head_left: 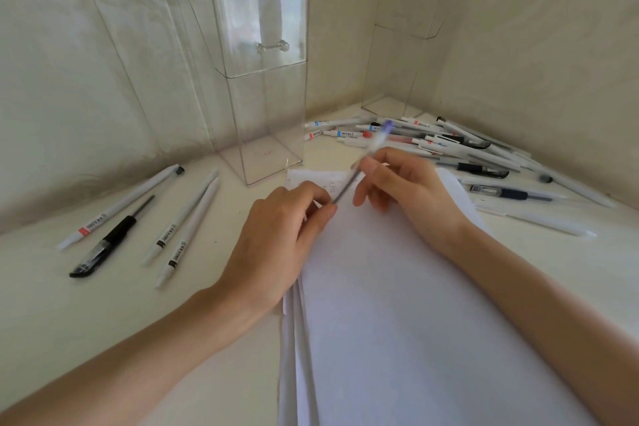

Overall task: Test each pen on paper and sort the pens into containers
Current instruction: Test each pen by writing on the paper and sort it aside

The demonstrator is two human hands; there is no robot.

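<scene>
We hold the pen (346, 184) slanted just above the paper (380, 287). Our right hand (404, 183) grips its barrel and our left hand (280, 235) pinches its lower end. The near container (262, 97) and the far container (397, 45) look empty, so we judge sorting barely begun. Four pens (138, 218) lie left on the counter (103, 322), and a pile of pens (449, 145) waits right.

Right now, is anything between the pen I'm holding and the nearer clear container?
Nothing visible lies between them: the pen, held by the left hand and right hand, is over the paper, and the nearer container stands just beyond the paper's far edge.
</scene>
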